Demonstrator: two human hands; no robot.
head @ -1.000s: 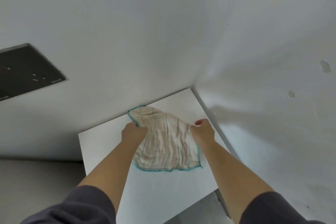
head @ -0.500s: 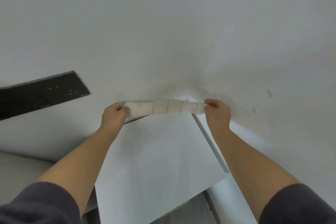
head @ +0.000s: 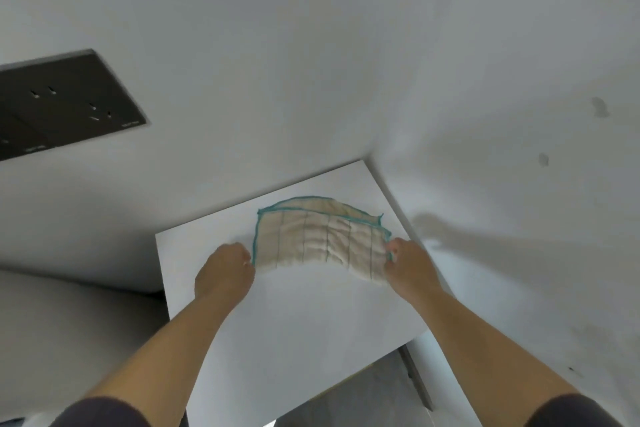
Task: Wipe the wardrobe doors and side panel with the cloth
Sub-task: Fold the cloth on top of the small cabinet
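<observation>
Folded cloth [head: 322, 239] held above white panel [head: 294, 340]; left hand [head: 223, 274] and right hand [head: 410, 267] fingers grip its 2 ends.

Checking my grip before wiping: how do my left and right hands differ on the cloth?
The left hand is fisted at the cloth's teal-hemmed left edge; the right hand pinches its bunched right end. The left hand lies over the white panel's middle, the right hand at its right edge. Both hold the cloth between them.

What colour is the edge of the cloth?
Teal, a blue-green trim around the cream cloth; the head view shows it.
</observation>
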